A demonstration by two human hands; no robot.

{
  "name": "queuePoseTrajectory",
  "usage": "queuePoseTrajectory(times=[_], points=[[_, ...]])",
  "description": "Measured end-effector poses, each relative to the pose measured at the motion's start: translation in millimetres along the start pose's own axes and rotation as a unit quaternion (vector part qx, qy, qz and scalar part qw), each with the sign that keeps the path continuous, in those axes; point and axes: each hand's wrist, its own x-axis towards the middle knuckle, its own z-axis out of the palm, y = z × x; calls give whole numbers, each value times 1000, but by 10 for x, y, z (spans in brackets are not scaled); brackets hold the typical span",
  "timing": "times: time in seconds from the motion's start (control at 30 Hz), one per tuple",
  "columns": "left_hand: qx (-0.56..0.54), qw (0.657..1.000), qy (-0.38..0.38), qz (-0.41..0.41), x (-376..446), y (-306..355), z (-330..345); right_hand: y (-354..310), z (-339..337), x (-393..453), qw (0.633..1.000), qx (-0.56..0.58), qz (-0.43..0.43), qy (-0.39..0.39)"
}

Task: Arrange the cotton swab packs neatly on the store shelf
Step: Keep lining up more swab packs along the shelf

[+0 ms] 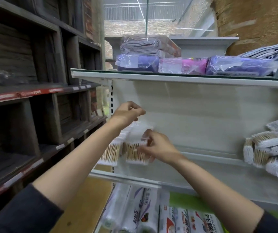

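Observation:
Two clear packs of wooden cotton swabs stand upright at the left end of the white middle shelf [202,175]. The left pack [110,153] stands against the shelf's left end. My left hand [128,113] is above them, fingers curled, pinching the clear top flap of a pack. My right hand [158,148] grips the right side of the second pack [134,154]. A loose heap of several more cotton swab packs [269,148] lies at the right end of the same shelf.
The glass shelf above [168,75] carries purple and pink wrapped packs and folded cloths. The shelf below holds rolls and packs of plastic bags [151,214]. Dark wooden shelving [34,98] stands to the left across a narrow aisle.

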Motion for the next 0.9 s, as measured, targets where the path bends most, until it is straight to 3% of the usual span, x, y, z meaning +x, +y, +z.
queuePoseTrajectory(times=[0.1, 0.3, 0.53, 0.9], points=[[-6, 1000, -6, -1, -44, -3, 34, 44, 51, -9, 987, -157, 0, 25], [-26, 999, -24, 24, -63, 54, 254, 50, -116, -93, 994, -102, 40, 17], [-48, 996, -54, 61, -4, 212, 715, 263, -569, -227, 992, -79, 66, 68], [-87, 977, -187, 54, -31, 718, 2292, 974, -1833, -860, 968, -97, 134, 187]])
